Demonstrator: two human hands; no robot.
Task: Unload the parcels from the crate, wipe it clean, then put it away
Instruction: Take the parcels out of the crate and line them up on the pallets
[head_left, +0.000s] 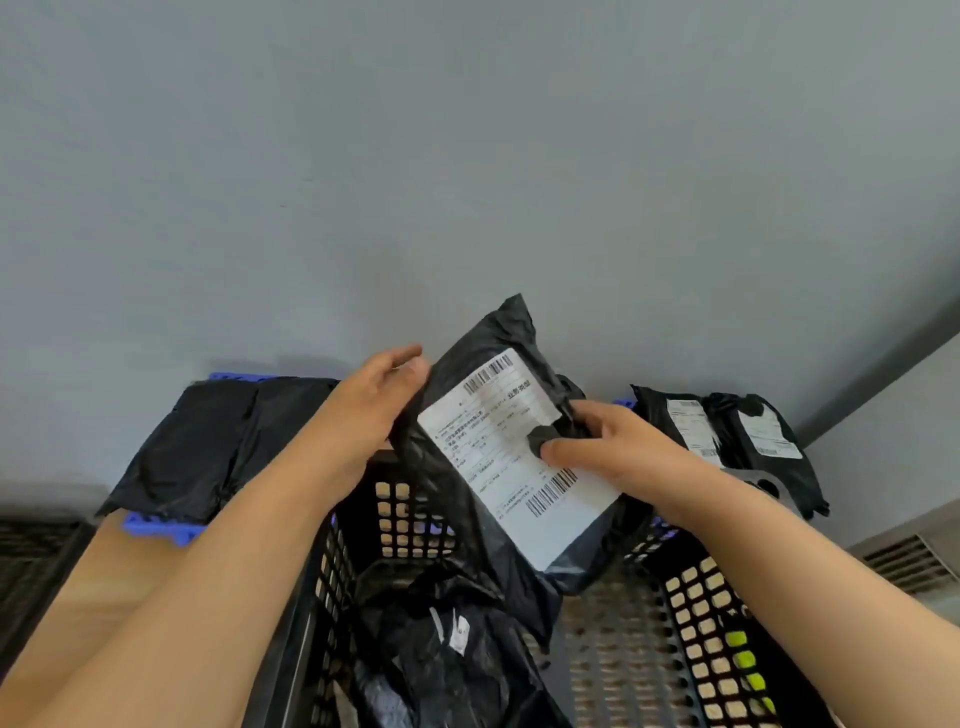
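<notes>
A black plastic parcel (488, 384) with a white shipping label is held up above the black lattice crate (400, 514). My left hand (374, 400) grips its upper left edge. My right hand (613, 441) holds its right side, thumb pressed on the label. Inside the crate, at the bottom, lies another crumpled black parcel (441, 649). The crate's perforated floor shows to the right of it.
A large black parcel (208, 447) rests on a blue crate (161, 527) at the left. Two labelled black parcels (727, 436) lie at the right beyond the crate. A grey wall stands close behind. Vent grilles (904, 561) sit low on both sides.
</notes>
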